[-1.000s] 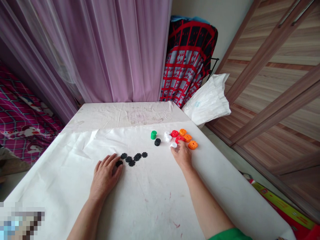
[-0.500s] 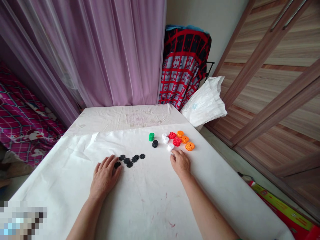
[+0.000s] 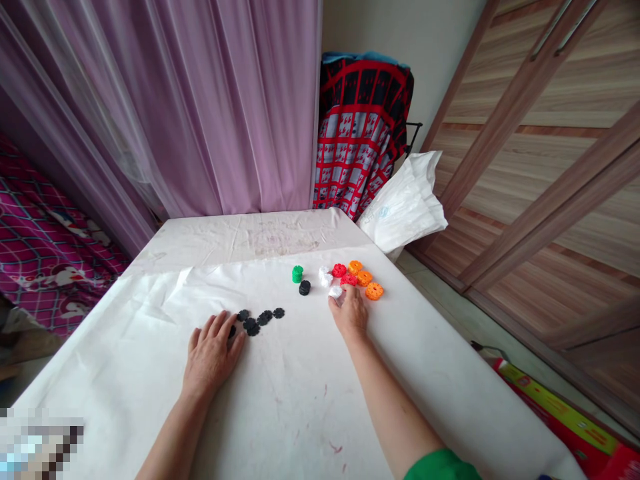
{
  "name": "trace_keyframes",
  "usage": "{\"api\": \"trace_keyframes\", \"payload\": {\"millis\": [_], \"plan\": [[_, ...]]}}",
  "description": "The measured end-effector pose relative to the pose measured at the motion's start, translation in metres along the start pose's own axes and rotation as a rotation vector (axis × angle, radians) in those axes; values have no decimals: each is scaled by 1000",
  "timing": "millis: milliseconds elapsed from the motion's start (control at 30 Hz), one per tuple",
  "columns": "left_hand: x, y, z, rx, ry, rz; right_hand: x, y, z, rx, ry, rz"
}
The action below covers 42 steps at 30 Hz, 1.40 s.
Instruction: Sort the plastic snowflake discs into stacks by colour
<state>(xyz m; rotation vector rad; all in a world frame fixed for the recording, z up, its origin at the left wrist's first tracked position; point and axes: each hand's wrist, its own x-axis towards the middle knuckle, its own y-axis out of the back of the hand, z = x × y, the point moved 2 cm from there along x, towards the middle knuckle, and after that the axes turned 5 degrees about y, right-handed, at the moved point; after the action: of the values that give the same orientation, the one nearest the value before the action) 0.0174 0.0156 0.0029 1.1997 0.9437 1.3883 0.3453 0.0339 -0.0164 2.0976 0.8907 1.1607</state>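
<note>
My left hand [image 3: 213,350] lies palm down on the white-covered table, fingers spread. A black notched disc [image 3: 232,331] is partly hidden between its index finger and thumb. Several flat black snowflake discs [image 3: 251,326] are scattered just to the right of it. My right hand [image 3: 350,312] is at a small white stack of discs [image 3: 335,292], thumb on the near left side and index finger on the right, apart around it. Behind those fingertips are red disc stacks [image 3: 339,270], partly covered by the hand, and more white discs [image 3: 325,276].
Orange disc stacks [image 3: 374,291] stand right of the red ones. A green stack [image 3: 297,274] and a black stack [image 3: 305,288] stand mid-table. A white bag [image 3: 403,203] leans at the far right corner. Purple curtains [image 3: 240,113] hang behind; a wooden wardrobe [image 3: 530,167] is to the right.
My right hand has moved forward and slightly left, bringing thumb and index finger around the near white stack. The left hand stays by the black discs. The view has shifted slightly.
</note>
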Motion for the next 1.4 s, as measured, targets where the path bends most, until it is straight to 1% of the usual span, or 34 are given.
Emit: {"api": "trace_keyframes", "payload": {"millis": [167,333,500,667,800,933,1067,1267,1400], "plan": [[-1,-1,-1,1,-7,-3,4,-2,-1,-22,-1,-41],[-1,-2,-3,-24,-16,22,4,-1,-2,15,1,-43],[-1,-1,-2,-30,-12,14,-6,10,4,44,-6,-21],[-1,0,-2,-15,-13,14,-17,25,12,-84,82,-133],[-1,0,-2,-9,-23,15,-17,31,7,-163,130,-196],[-2,0,-1,-12,-24,19,-14,32,0,-194,139,-244],[-2,0,-1,-17,-29,38,-12,31,-2,-206,154,-259],[-2,-1,-2,-10,-35,30,-7,28,-5,-234,133,-296],[-2,-3,-4,-21,-45,53,-4,26,-5,-245,148,-298]]}}
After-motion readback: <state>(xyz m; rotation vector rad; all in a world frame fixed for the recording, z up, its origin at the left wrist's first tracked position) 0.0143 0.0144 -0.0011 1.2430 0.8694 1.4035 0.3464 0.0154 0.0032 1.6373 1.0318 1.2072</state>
